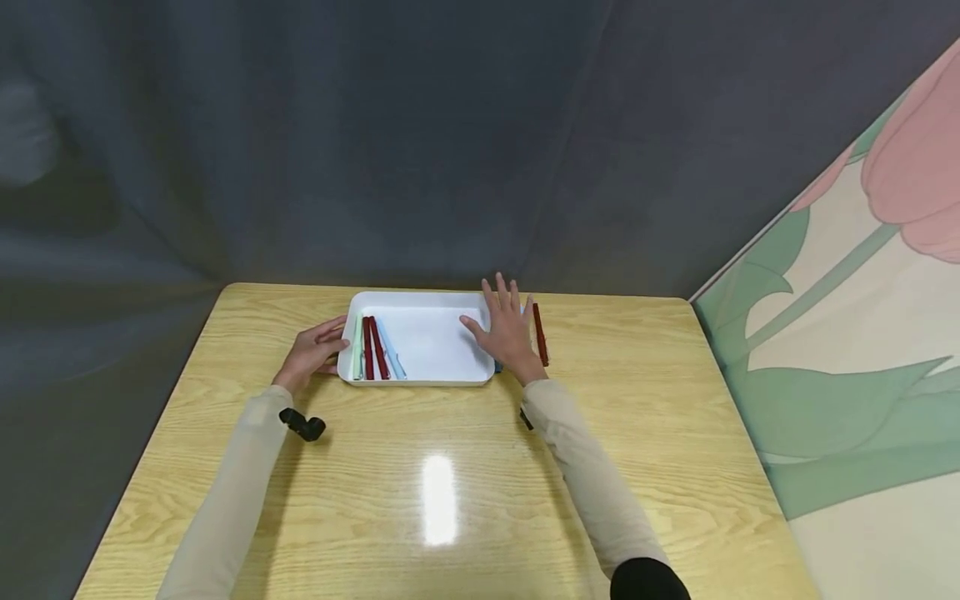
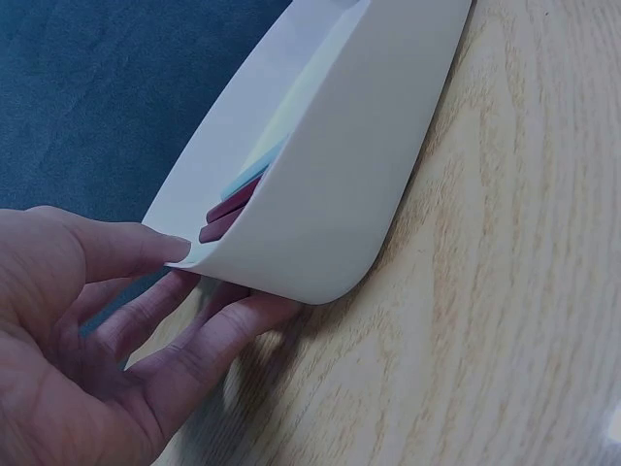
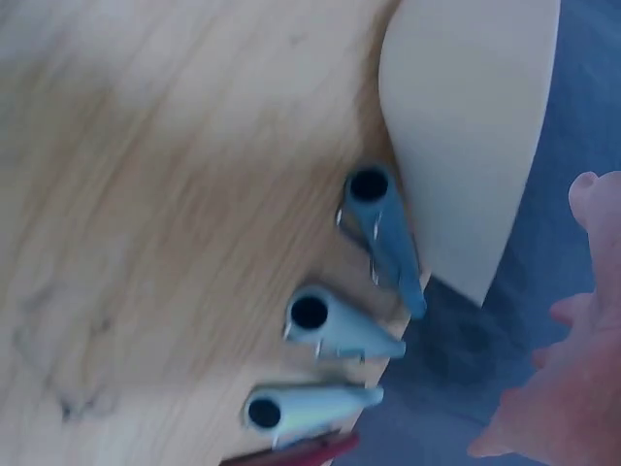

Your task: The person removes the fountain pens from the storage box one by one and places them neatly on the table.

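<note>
A white tray (image 1: 438,337) lies near the table's back edge. Its left part holds light green pens (image 1: 357,350), two dark red pens (image 1: 368,348) and light blue pens (image 1: 392,352) side by side. My left hand (image 1: 309,354) grips the tray's left end, thumb on the rim and fingers against the outside, as the left wrist view shows. Over the tray's right end, my right hand (image 1: 508,335) is spread with nothing in it. Below it, right of the tray, lie a blue pen (image 3: 393,241), a light blue pen (image 3: 344,332), a light green pen (image 3: 325,402) and a dark red pen (image 1: 540,335).
The wooden table (image 1: 360,483) extends toward me and to both sides. A dark curtain (image 1: 450,150) hangs right behind its back edge. To the right stands a panel with a painted flower (image 1: 847,333).
</note>
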